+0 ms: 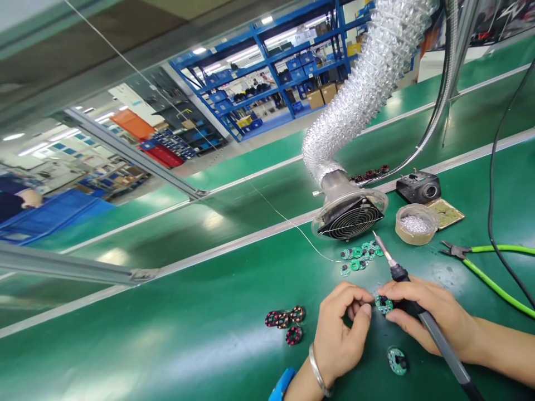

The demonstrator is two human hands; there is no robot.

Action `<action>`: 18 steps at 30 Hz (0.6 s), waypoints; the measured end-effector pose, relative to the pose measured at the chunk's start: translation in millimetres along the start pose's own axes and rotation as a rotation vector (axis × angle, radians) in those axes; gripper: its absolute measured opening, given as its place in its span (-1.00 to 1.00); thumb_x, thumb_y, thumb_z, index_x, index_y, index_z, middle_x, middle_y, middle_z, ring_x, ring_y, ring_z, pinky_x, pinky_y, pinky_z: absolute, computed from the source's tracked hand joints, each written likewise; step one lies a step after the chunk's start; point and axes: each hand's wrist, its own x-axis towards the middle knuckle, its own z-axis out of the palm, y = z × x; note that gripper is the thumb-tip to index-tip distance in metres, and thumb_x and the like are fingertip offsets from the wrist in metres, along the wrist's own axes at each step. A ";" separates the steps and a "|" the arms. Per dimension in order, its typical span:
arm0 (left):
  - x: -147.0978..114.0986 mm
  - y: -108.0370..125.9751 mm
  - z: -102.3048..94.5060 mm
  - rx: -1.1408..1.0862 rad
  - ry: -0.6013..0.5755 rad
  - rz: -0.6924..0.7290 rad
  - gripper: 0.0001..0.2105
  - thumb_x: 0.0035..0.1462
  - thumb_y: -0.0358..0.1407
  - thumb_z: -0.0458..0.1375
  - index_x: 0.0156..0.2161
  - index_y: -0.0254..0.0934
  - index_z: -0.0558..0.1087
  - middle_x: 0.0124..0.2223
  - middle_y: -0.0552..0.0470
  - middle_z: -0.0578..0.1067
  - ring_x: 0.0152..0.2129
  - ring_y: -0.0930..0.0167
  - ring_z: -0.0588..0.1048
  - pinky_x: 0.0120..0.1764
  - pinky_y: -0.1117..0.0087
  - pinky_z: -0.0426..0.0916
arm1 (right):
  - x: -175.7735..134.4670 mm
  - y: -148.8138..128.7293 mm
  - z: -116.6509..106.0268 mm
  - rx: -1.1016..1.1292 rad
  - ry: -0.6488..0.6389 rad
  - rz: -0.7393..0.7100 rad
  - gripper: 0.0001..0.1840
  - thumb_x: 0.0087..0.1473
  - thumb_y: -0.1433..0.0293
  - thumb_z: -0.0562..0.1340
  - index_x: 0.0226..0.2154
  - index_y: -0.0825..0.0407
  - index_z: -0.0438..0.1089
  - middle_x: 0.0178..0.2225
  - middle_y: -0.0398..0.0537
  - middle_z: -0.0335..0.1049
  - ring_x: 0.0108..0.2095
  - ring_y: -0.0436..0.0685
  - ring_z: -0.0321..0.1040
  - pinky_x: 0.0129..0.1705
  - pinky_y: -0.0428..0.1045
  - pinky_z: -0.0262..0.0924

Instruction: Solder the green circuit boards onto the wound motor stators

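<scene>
1. Both hands are low at the right of the view, above the green counter, close to each other.
2. The right hand is closed in a pinch: thumb and forefinger grip a small round green board by its edge, lifting it between the two hands.
3. That same hand also carries an iron; its grey handle slants across the palm, and the metal tip points up and away, towards the fan.
4. The left hand is curled, thumb and forefinger drawn almost together just beside the board. The gap is too small to tell whether they pinch something thin or touch the board. A bracelet circles the wrist, with a blue cuff below it.
5. A second board lies on the counter, under the right hand and nearer the wearer.
6. Beyond the hands, more boards sit in a loose cluster in front of the fan, which is fixed to a silver hose.
7. Four dark-and-red coils are grouped left of the left hand.
8. To the right are a round tub of shiny shreds and green-handled cutters, jaws apart.
</scene>
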 end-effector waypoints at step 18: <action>1.2 3.3 8.0 -0.188 -0.233 -0.399 -0.79 0.07 -0.30 0.11 -0.55 -0.32 0.35 -0.55 0.15 0.19 -0.64 0.54 0.11 -0.56 0.49 -0.01 | 9.1 -3.1 -13.4 -0.067 -0.262 -0.142 -0.65 0.15 0.60 0.08 -0.02 0.03 0.24 -0.17 0.06 0.39 -0.20 0.13 0.30 -0.16 0.06 0.28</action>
